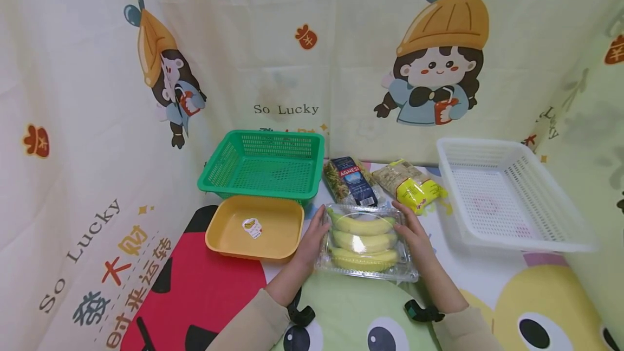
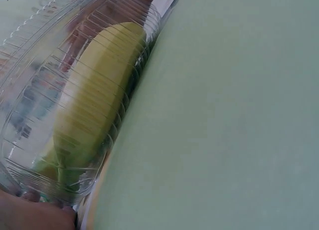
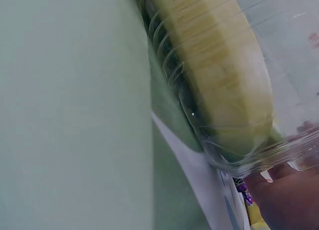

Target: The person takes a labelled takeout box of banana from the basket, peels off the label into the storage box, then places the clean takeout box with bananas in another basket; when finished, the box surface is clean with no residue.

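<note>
A clear plastic clamshell box (image 1: 364, 241) with three yellow bananas (image 1: 363, 225) rests on the patterned tabletop. My left hand (image 1: 314, 234) grips its left side and my right hand (image 1: 413, 232) grips its right side, fingers curled along the edges. The left wrist view shows the ribbed clear box (image 2: 45, 90) and a banana (image 2: 94, 95) from close up, with part of my hand (image 2: 35, 214) at the bottom. In the right wrist view the box (image 3: 234, 155) and a banana (image 3: 224, 75) fill the upper part, with my hand (image 3: 284, 195) at the lower right.
A yellow tray (image 1: 229, 242) with a banana sticker lies left of the box. Behind it stands a green basket (image 1: 214, 175). A dark pasta packet (image 1: 352, 180) and a yellow-labelled bag (image 1: 411, 184) lie at the back. A white basket (image 1: 541, 232) is on the right. Cloth walls surround the table.
</note>
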`<state>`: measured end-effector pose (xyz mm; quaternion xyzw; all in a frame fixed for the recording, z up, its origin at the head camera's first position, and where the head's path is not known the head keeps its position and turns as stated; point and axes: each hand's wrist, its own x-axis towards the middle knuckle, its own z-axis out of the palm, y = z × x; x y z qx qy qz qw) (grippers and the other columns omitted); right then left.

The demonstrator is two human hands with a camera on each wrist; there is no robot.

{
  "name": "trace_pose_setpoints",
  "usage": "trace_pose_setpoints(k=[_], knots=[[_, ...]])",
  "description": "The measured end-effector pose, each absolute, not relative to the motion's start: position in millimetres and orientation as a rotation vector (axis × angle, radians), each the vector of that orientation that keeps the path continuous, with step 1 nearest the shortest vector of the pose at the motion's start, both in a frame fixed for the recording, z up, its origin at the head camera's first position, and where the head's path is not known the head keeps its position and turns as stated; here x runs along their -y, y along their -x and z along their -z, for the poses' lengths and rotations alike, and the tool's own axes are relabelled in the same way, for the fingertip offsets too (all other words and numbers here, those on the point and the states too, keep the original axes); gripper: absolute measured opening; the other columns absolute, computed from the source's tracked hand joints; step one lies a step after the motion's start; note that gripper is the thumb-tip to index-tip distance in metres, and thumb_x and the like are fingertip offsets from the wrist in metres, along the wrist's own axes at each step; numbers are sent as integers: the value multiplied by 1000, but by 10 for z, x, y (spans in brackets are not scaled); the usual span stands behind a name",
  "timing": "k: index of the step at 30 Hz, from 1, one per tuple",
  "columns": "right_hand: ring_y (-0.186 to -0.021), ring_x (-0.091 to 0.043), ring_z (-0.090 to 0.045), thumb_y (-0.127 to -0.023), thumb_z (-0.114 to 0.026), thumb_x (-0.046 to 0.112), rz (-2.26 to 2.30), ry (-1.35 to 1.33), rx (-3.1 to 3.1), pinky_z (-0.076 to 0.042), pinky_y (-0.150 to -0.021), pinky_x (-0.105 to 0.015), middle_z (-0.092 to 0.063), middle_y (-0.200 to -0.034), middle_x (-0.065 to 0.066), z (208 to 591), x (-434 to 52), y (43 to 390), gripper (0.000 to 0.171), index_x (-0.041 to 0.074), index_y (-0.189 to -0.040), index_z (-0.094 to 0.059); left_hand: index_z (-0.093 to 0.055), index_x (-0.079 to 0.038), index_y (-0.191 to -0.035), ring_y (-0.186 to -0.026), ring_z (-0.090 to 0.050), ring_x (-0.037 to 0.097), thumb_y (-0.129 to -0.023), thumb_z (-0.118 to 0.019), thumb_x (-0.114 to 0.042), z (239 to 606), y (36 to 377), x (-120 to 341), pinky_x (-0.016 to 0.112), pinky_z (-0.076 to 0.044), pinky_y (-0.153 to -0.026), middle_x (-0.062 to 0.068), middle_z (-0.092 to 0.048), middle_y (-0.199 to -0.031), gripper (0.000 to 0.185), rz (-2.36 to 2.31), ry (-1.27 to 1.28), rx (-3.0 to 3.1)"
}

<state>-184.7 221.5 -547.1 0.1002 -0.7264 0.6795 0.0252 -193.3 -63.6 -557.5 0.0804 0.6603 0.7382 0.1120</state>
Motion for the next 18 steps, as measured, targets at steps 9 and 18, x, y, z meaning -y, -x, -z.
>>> trace_pose_setpoints(k=[9, 18], knots=[[-154, -30, -2, -101, -44, 7, -2088, -305, 2259, 1, -120, -63, -23, -162, -16, 5499, -2217, 1860, 54, 4, -153, -30, -13, -24, -160, -155, -5, 19, -105, -39, -33, 5588, 1930, 645, 45, -6, -126, -3, -12, -167, 61, -2151, -245, -1967], [-153, -31, -6, -100, -44, 4, -2074, -284, 2249, -1, -121, -62, -27, -161, -17, 5494, -2202, 1865, 53, 2, -152, -31, -14, -26, -160, -155, -5, 21, -105, -42, -36, 5604, 1930, 647, 48, -6, -125, -2, -12, -167, 63, -2164, -242, -1961]])
